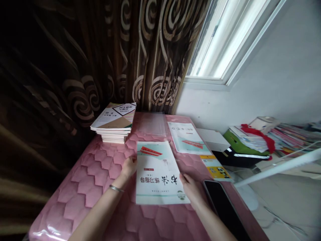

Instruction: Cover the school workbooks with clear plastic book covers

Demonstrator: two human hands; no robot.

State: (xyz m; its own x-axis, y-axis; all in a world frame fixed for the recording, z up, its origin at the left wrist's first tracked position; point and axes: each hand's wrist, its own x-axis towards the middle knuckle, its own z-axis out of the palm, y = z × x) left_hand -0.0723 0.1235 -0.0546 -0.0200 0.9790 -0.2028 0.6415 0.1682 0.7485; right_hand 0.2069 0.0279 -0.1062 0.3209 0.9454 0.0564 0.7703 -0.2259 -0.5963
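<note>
A white and pale-green calligraphy workbook (157,174) lies in front of me, its cover text upside down to my view. My left hand (129,167), with a silver bangle at the wrist, has its fingers closed on the workbook's left edge. On the right edge, my right hand (191,187) grips the same book, thumb on the cover. A similar workbook (187,137) lies beyond it to the right. Next to my right forearm is a black phone-like slab (224,207).
A stack of books (114,120) stands at the back left, near a clear plastic sleeve (153,124). A yellow booklet (215,169) lies at the right edge of the pink padded surface (82,187). Patterned curtains (140,57) hang behind; a white box (213,139) and piled papers sit right.
</note>
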